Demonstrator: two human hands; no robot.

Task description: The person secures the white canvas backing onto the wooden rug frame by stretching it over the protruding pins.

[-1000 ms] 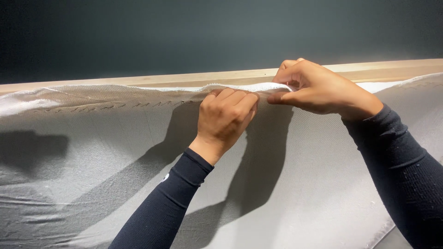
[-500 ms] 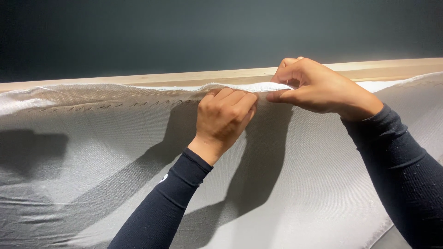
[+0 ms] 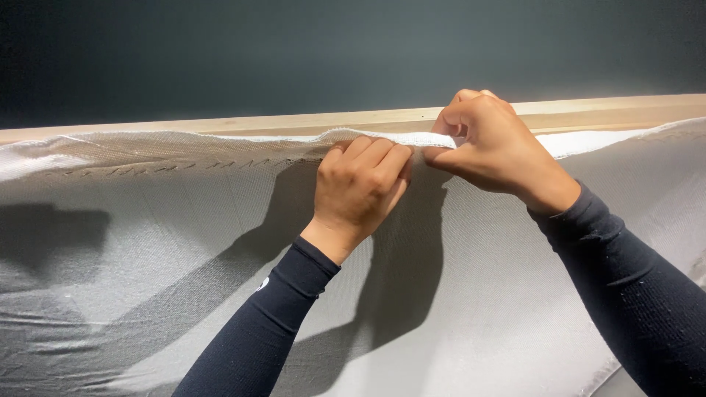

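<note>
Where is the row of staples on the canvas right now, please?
In the head view, the row of staples runs along the top of the grey canvas, just below the wooden bar, left of the left hand.

We see a pale wooden frame bar (image 3: 610,110) running across the view, dark wall behind it; over its near edge lies grey-white woven fabric (image 3: 184,242), draped down towards us with creases at lower left; its folded white edge (image 3: 382,137) sits along the bar; a row of staples (image 3: 169,167) shows at left.
</note>
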